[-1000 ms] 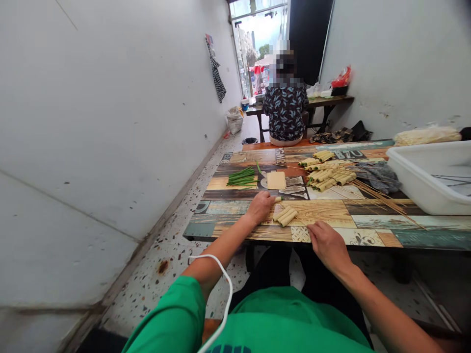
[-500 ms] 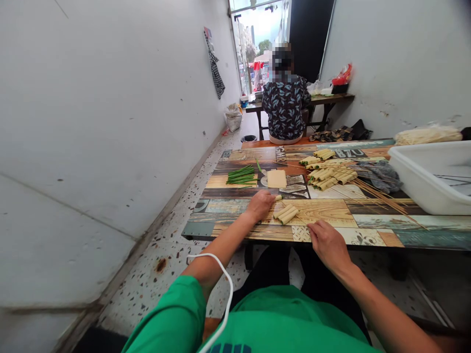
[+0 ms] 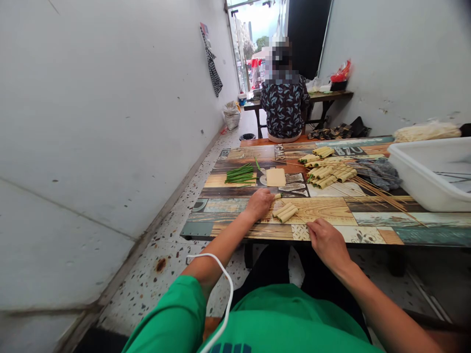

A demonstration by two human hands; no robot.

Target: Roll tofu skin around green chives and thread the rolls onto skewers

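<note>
My left hand (image 3: pixel 259 203) is closed on a small tofu-skin roll (image 3: pixel 277 196), green showing at its end. Just below it, several tofu-skin rolls (image 3: pixel 285 213) lie side by side on a thin bamboo skewer (image 3: pixel 302 220). The skewer's near end is pinched in my right hand (image 3: pixel 328 240) at the table's front edge. Beyond my left hand lie a square stack of tofu sheets (image 3: pixel 275 177) and a bunch of cut green chives (image 3: pixel 240 174). My fingers hide part of the held roll.
Skewered rolls (image 3: pixel 329 175) are piled at the table's middle right, beside loose skewers (image 3: pixel 386 196) and a grey cloth (image 3: pixel 382 175). A white plastic tub (image 3: pixel 423 191) stands at the right. Ahead, a person (image 3: pixel 284 105) sits facing away at another table (image 3: pixel 333 97).
The view has shifted very slightly. Both hands keep nearly the same places and grips.
</note>
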